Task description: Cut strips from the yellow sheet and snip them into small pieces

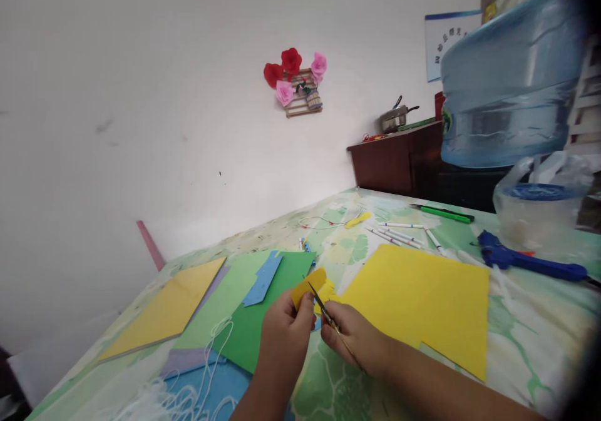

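My left hand (290,328) pinches a small yellow paper piece (308,285) over the green sheet. In my right hand (353,332) is a pair of scissors (334,324), its blades pointing up and left against the face of the yellow piece. Whether the blades are parted I cannot tell. Just behind my hands lie yellow scraps (330,291), partly hidden by the fingers. A large yellow sheet (422,302) spreads to the right of my right hand. Left of my left hand are a dark green sheet (244,333) and a blue cut piece (263,278).
White string (178,402) lies tangled at the front left, near a stack of coloured sheets (169,308). Several white markers (397,236), a green utility knife (446,213) and a blue glue gun (530,261) lie at the right. A big water bottle (511,89) stands beyond.
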A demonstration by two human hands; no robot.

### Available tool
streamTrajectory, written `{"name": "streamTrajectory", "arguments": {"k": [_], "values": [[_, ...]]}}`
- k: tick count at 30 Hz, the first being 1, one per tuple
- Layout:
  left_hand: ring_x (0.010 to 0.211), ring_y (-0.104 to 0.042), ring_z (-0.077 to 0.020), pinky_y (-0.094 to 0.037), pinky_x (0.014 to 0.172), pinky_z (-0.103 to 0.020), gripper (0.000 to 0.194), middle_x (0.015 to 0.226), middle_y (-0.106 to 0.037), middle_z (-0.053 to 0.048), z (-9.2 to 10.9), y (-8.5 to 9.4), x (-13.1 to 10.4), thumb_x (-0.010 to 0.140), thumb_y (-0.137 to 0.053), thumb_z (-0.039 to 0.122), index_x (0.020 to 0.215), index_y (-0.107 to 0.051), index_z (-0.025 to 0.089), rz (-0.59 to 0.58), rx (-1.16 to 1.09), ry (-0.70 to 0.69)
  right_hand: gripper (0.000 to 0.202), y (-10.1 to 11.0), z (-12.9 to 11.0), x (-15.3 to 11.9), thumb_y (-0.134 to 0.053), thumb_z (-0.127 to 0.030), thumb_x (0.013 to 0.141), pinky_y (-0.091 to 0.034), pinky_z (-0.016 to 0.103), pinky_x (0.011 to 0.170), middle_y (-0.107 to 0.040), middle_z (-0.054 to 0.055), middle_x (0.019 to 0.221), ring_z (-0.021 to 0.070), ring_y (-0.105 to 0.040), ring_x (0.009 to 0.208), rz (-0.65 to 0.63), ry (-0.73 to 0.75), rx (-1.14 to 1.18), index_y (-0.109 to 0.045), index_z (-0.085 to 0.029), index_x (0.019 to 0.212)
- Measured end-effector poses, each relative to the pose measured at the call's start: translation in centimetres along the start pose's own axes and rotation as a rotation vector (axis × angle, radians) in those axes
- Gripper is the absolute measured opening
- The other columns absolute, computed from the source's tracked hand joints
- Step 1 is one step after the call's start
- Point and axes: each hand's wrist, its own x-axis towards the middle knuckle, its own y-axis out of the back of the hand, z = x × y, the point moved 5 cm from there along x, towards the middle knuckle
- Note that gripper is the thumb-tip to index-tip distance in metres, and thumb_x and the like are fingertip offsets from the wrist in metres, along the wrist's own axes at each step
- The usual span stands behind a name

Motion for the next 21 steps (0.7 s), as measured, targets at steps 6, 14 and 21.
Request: {"name": "streamTrajectory", "arguments": {"k": [6, 14, 21], "values": [[0.045, -0.044, -0.0117, -0.031, 0.046, -0.022, 0.027, 0.045, -0.047, 0.004, 0.12, -0.1, -0.28, 0.071, -0.042, 0.036, 0.051, -0.046, 0.019, 0.031, 0.144, -0.032, 0.041, -0.07, -0.01, 0.02, -0.03, -0.055, 0.079, -0.027, 0.02, 0.046, -0.039, -0.004, 0.059, 0.0086, -0.034, 0.051, -0.005, 0.014, 0.006, -0.042, -0.016, 0.072], [0.048, -0.046, -0.0135, -0.03, 0.047, -0.023, 0.026, 0.048, -0.049, 0.002, -0.23, -0.38, -0.31, 0.073, -0.038, 0.036, 0.054, -0.044, 0.02, 0.043, 0.23, -0.037, 0.038, -0.1, 0.46, 0.14, -0.034, -0.054, 0.078, -0.028, 0.02, 0.046, -0.041, -0.004, 0.059, 0.0089, -0.035, 0.051, 0.003, -0.011, 0.017, -0.041, -0.017, 0.069], [0.044, -0.044, -0.0118, -0.031, 0.044, -0.022, 0.025, 0.045, -0.046, 0.004, -0.14, -0.29, -0.15, 0.072, -0.041, 0.036, 0.053, -0.045, 0.019, 0.022, 0.145, -0.01, 0.032, -0.12, 0.71, 0.08, -0.041, -0.048, 0.076, -0.027, 0.019, 0.046, -0.041, -0.004, 0.057, 0.0086, -0.035, 0.05, 0.008, -0.05, 0.016, -0.042, -0.017, 0.067]]}}
